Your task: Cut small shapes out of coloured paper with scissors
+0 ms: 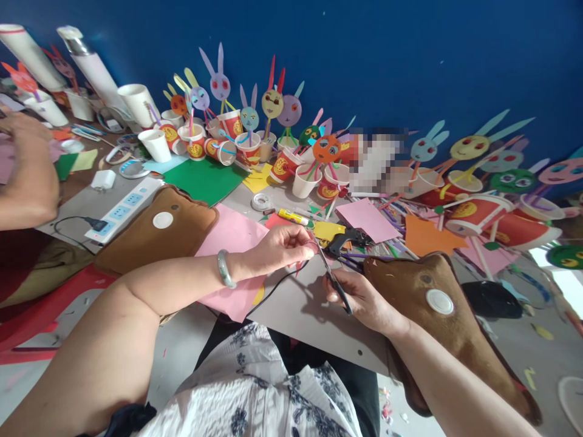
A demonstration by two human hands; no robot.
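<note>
My left hand (285,247), with a bangle on the wrist, pinches a small dark reddish piece of paper (312,246) between thumb and fingers. My right hand (359,297) is closed round the black handles of a pair of scissors (336,280). The blades point up and left, right beside the reddish piece; whether they touch it I cannot tell. Beneath my left forearm lies a pink paper sheet (234,227). Just beyond the scissors rests a black glue gun (341,243), near a yellow tube (293,216) and yellow paper (328,230).
Paper cups with rabbit-faced figures (249,118) line the blue wall. Brown plush cushions (150,237) (437,328) lie on both sides. A power strip (122,209), green paper (204,181) and an orange sheet (430,237) sit on the table. Another person's arm (30,164) reaches in at left.
</note>
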